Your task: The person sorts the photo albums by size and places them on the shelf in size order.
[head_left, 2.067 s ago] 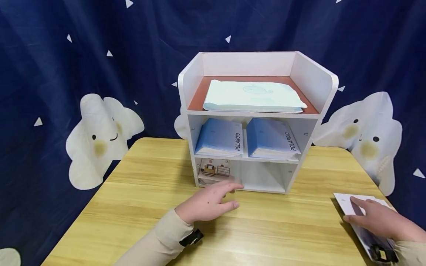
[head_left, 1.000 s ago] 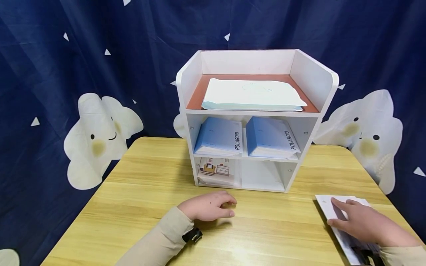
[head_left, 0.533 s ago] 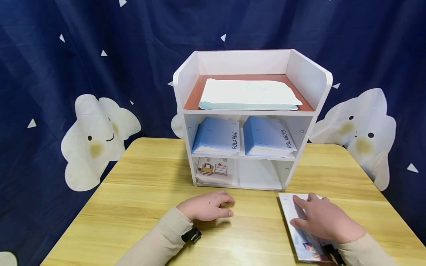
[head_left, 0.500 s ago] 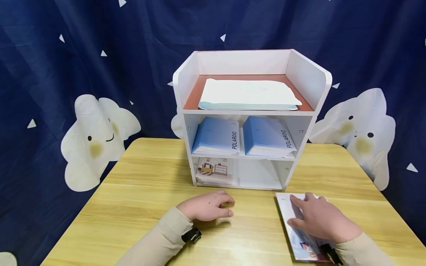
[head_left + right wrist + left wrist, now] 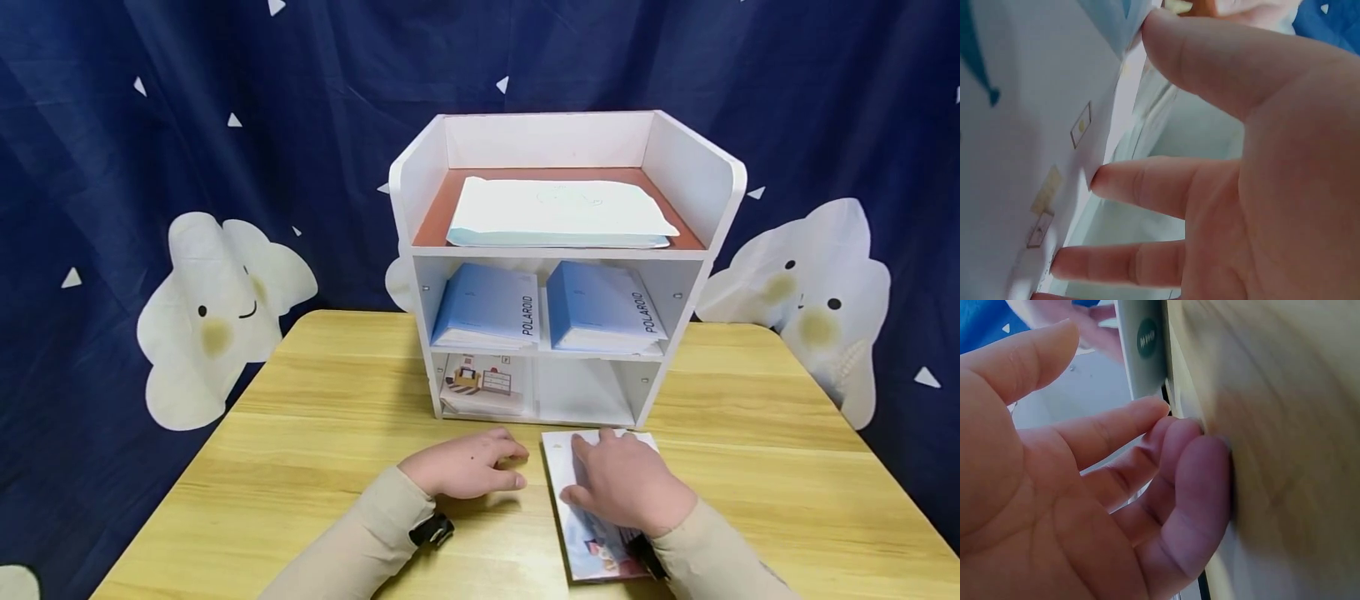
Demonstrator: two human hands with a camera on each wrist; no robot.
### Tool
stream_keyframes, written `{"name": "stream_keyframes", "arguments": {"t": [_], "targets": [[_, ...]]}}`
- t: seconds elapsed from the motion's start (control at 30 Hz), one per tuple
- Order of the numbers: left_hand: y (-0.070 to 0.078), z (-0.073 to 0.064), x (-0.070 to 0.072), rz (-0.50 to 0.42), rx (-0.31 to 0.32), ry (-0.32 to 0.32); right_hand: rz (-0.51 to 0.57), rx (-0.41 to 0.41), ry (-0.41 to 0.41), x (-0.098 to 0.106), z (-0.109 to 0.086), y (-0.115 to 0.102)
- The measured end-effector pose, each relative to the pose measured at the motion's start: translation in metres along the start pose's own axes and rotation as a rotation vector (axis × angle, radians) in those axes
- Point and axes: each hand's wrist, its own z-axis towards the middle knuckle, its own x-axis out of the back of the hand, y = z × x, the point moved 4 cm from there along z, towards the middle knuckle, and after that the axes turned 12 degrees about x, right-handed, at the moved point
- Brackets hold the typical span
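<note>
On the table in front of the shelf lies a pale book (image 5: 581, 533) with a small printed picture near its front end. My right hand (image 5: 630, 483) rests on its cover with fingers spread. In the right wrist view, the thumb and fingertips press the printed cover (image 5: 1010, 156). Just left of the book, my left hand (image 5: 465, 467) rests on its side by the table, fingers loosely bent and holding nothing. The left wrist view shows its curled fingers close to the wood, with the book's edge (image 5: 1141, 369) and a round green mark beyond them.
A white desktop shelf (image 5: 547, 254) stands behind the hands. A white and light-blue stack (image 5: 562, 208) lies on top, and two blue POLAROID binders (image 5: 491, 304) fill the middle. An illustrated book (image 5: 483, 383) sits at lower left. Dark blue curtain (image 5: 337, 100) hangs behind the table (image 5: 315, 400).
My right hand has slid the book leftward along the table, from the right edge to in front of the shelf. The left hand has drawn back slightly from the lower shelf and then stayed still.
</note>
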Motion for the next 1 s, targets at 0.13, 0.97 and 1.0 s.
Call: {"name": "stream_keyframes", "arguments": {"t": [0.13, 0.97, 1.0], "targets": [[0.0, 0.001, 0.0, 0.013, -0.003, 0.008, -0.012, -0.002, 0.001, 0.0, 0.012, -0.014], [0.002, 0.002, -0.006, 0.01, 0.001, -0.029, 1.04, 0.045, 0.06, -0.005, -0.051, 0.115], [0.002, 0.002, -0.006, 0.013, -0.008, -0.03, 1.156, 0.042, 0.038, -0.012, -0.053, 0.12]]}}
